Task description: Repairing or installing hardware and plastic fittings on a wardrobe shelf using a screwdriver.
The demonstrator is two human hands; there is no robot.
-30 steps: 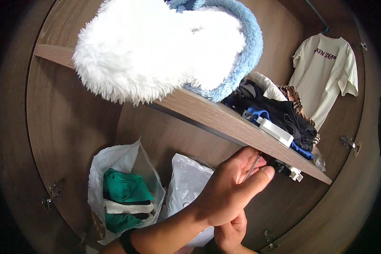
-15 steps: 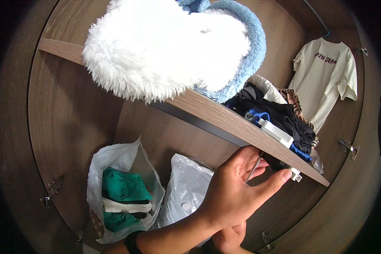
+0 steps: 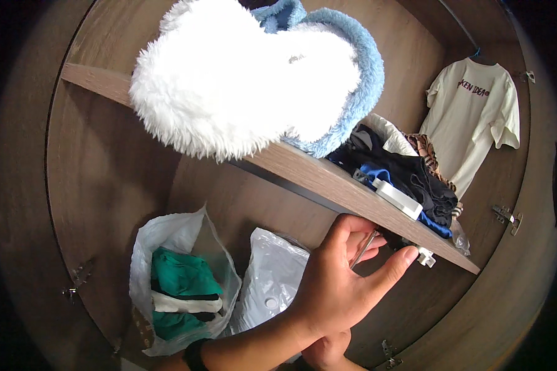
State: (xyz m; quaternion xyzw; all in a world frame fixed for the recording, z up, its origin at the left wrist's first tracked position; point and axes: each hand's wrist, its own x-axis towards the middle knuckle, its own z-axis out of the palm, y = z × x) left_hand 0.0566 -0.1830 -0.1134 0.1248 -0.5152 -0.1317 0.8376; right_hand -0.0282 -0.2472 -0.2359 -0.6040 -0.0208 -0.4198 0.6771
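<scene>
My left hand (image 3: 343,275) comes up from the lower left, with a black band on its wrist. Its fingers curl under the brown shelf (image 3: 328,179), and the thumb presses a small white-and-black fitting (image 3: 425,256) against the shelf's underside near the front corner. A thin metal rod (image 3: 364,248), like a screwdriver shaft, slants up between thumb and fingers; its lower end is hidden behind the hand. My right hand (image 3: 329,349) is below and behind the left wrist. Its fingers are hidden, so whatever it holds cannot be seen.
On the shelf lie a fluffy white-and-blue plush item (image 3: 241,80), dark folded clothes (image 3: 408,173) and a white rectangular piece (image 3: 398,199). A cream T-shirt (image 3: 473,111) hangs at right. Below stand a bag (image 3: 148,247) of green clothes and a grey plastic bag (image 3: 272,272). Metal hinges (image 3: 506,215) stick out.
The view has shifted slightly, and the shelf, plush item and bags sit a little differently in it. Both hands keep nearly the same pose at the shelf's underside.
</scene>
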